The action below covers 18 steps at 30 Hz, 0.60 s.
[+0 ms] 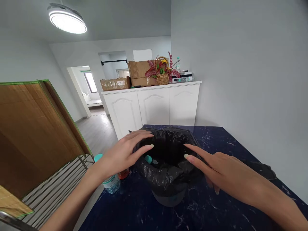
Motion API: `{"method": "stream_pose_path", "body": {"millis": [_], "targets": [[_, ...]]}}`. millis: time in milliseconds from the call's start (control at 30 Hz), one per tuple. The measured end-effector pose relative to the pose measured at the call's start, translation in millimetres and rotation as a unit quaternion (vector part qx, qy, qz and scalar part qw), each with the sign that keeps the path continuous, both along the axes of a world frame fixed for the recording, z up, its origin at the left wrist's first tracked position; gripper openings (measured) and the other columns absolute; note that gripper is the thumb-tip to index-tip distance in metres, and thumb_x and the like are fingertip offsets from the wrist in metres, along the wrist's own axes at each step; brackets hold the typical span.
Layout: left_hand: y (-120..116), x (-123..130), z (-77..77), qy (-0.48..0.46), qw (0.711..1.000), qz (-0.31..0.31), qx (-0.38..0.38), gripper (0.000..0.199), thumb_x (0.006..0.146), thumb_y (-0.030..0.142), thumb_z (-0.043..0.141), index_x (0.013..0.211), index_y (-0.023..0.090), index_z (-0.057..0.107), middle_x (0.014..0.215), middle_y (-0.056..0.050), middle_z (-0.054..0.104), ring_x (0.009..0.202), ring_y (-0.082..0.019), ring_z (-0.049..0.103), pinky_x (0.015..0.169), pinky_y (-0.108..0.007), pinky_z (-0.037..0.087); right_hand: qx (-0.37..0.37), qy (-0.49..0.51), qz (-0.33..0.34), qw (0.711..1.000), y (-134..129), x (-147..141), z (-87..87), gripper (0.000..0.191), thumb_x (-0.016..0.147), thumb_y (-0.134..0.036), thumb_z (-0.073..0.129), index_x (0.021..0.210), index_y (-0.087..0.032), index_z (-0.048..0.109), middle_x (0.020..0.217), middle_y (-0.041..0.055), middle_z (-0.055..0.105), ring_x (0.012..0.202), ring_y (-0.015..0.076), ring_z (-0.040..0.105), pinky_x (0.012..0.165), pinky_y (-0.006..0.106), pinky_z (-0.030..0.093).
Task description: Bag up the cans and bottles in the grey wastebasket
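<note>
On the dark blue marbled table (134,211) stands a small trash bin (167,199), lined with a black garbage bag (161,176) folded over its rim. Over the left side of the bag's mouth, my left hand (121,150) is open, fingers stretched inward. My right hand (218,168) is at the opposite side, thumb and index finger extended and apart, its other fingers partly hidden beneath. Neither hand visibly grips anything; whether they touch the bag is unclear. A teal bottle cap (148,159) shows inside the bag, the bottle below mostly in shadow.
Beside the bin, behind my left forearm, are a clear water bottle (112,185) and a bottle with reddish liquid (124,174). Black plastic (258,169) lies at right. A metal rack (60,179) stands left; a white cabinet (155,107) bears cardboard boxes (141,72) and a flower basket (162,79).
</note>
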<state>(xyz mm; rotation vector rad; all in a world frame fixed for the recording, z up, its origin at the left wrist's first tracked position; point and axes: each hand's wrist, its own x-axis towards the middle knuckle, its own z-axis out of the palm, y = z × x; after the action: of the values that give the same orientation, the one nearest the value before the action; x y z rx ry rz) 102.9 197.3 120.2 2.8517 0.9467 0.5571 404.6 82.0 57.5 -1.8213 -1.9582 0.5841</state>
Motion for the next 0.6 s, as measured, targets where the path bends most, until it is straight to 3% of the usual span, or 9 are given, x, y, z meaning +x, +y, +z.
{"method": "stream_pose_path", "body": {"millis": [133,200,300,367,433,467,533,600], "targets": [[2.9,-16.0,-22.8,-0.026,0.99,0.084,-0.11,0.068,0.111,0.066,0.033,0.17,0.033,0.031,0.172,-0.004,0.043,0.154,-0.03,0.049,0.127,-0.049,0.04,0.057,-0.001,0.028,0.998,3.5,7.7,-12.1,0.072,0.108,-0.062,0.033,0.168,-0.021,0.04,0.049,-0.0029,0.06,0.04,0.0201,0.057,0.05,0.031,0.045],[-1.8,-18.4,-36.0,-0.043,0.98,0.12,-0.152,0.072,0.11,0.069,0.028,0.171,0.03,0.028,0.172,-0.006,0.043,0.154,-0.031,0.049,0.126,-0.048,0.041,0.056,0.007,0.032,0.998,4.9,10.3,-15.9,0.072,0.108,-0.061,0.034,0.166,-0.02,0.041,0.053,-0.0014,0.065,0.042,0.0206,0.061,0.05,0.031,0.047],[-19.6,-19.3,-47.7,-0.019,0.97,0.164,-0.179,0.073,0.109,0.071,0.024,0.16,0.026,0.051,0.154,-0.009,0.065,0.139,-0.033,0.065,0.111,-0.047,0.056,-0.007,0.038,0.016,0.999,5.0,10.5,-14.0,0.064,0.109,-0.062,0.031,0.155,-0.024,0.056,0.057,-0.0005,0.07,0.044,0.0201,0.066,0.051,0.03,0.052],[-32.3,-22.1,-47.1,0.015,0.973,0.149,-0.177,0.072,0.11,0.069,0.021,0.141,0.025,0.07,0.136,-0.008,0.077,0.125,-0.033,0.073,0.103,-0.046,0.06,-0.054,0.054,0.001,0.997,4.0,8.9,-9.3,0.061,0.109,-0.066,0.03,0.119,-0.028,0.076,0.059,0.0004,0.072,0.047,0.0193,0.068,0.055,0.03,0.056],[-38.5,-30.0,-41.9,0.034,0.983,0.113,-0.138,0.072,0.112,0.064,0.019,0.128,0.025,0.077,0.134,-0.006,0.078,0.129,-0.031,0.071,0.111,-0.047,0.057,-0.081,0.053,-0.017,0.995,2.8,6.9,-5.5,0.069,0.108,-0.071,0.03,0.076,-0.027,0.073,0.058,0.0012,0.071,0.049,0.0185,0.07,0.064,0.032,0.061],[-38.0,-36.8,-39.0,0.033,0.989,0.105,-0.096,0.071,0.112,0.063,0.02,0.128,0.025,0.078,0.138,-0.006,0.076,0.135,-0.031,0.067,0.117,-0.048,0.052,-0.086,0.048,-0.025,0.995,2.4,6.1,-4.8,0.074,0.108,-0.073,0.029,0.064,-0.026,0.066,0.057,0.0014,0.071,0.05,0.0184,0.07,0.069,0.033,0.062],[-30.0,-56.4,-35.7,0.022,0.991,0.132,0.014,0.068,0.111,0.065,0.026,0.133,0.023,0.076,0.144,-0.007,0.073,0.146,-0.033,0.058,0.125,-0.053,0.043,-0.081,0.032,-0.028,0.996,2.0,5.0,-6.6,0.08,0.107,-0.074,0.028,0.052,-0.025,0.059,0.053,0.0016,0.069,0.049,0.0182,0.07,0.073,0.035,0.064],[-16.9,-81.4,-37.7,0.016,0.973,0.2,0.118,0.069,0.107,0.068,0.033,0.138,0.021,0.073,0.146,-0.011,0.071,0.148,-0.037,0.054,0.126,-0.058,0.04,-0.027,-0.003,-0.024,0.999,2.0,4.9,-11.7,0.082,0.108,-0.073,0.03,0.048,-0.025,0.058,0.049,0.0009,0.066,0.044,0.0169,0.067,0.067,0.033,0.064]]}}
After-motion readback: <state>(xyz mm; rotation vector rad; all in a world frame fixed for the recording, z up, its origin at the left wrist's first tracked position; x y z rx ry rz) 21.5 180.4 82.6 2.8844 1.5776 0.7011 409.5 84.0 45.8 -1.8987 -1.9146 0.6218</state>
